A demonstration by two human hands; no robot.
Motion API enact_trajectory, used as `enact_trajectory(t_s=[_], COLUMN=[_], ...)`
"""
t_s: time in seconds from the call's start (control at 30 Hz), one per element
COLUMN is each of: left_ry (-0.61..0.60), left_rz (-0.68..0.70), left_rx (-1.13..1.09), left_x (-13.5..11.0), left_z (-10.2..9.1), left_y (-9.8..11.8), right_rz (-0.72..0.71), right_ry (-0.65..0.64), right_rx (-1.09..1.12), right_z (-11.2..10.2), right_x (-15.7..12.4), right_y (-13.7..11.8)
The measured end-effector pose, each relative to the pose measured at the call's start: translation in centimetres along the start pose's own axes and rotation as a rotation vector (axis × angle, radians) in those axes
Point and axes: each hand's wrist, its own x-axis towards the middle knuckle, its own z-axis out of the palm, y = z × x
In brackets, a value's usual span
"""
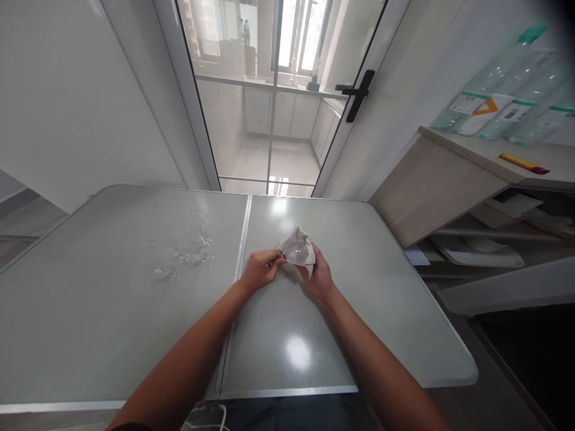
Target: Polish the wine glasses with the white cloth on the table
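Over the right half of the table, both hands hold a clear, see-through stemmed glass (296, 252) with a rounded bowl. My left hand (262, 267) is closed, pinching the narrow end at its left. A white cloth (309, 256) wraps behind and around the bowl. My right hand (320, 274) grips this cloth from the right side, with the bowl against it; some of its fingers are hidden behind the cloth. Several clear glass-like pieces (182, 257) rest on the left half of the table; their exact shapes are hard to make out.
The pale grey table (112, 335) has a metal seam (245, 230) across it. Beyond its far edge stands a glass-paned door (269, 108) with a black handle (358, 94). At right, a wooden shelf (467, 161) bears several plastic bottles (507, 96) and a yellow-red packet (523, 163).
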Motion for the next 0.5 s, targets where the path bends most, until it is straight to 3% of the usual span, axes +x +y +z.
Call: enact_trajectory(t_s=[0.17,0.27,0.4,0.5], left_ry=[0.026,0.023,-0.029,-0.095], left_rz=[-0.173,-0.216,-0.109,0.052], left_rx=[-0.162,-0.196,-0.063,0.069], left_x=[0.5,0.6,0.2,-0.2], left_z=[-0.3,-0.2,-0.1,0.1], left_y=[0.0,-0.1,-0.1,-0.1], right_rz=[-0.076,-0.221,-0.436,-0.480], right_ry=[0.030,0.034,0.036,0.031], right_rx=[0.009,-0.187,-0.521,-0.565], right_z=[2.2,2.5,1.1,0.1], right_x=[-0.5,-0.6,-0.6,-0.4], right_y=[-0.7,-0.6,-0.4,-1.1])
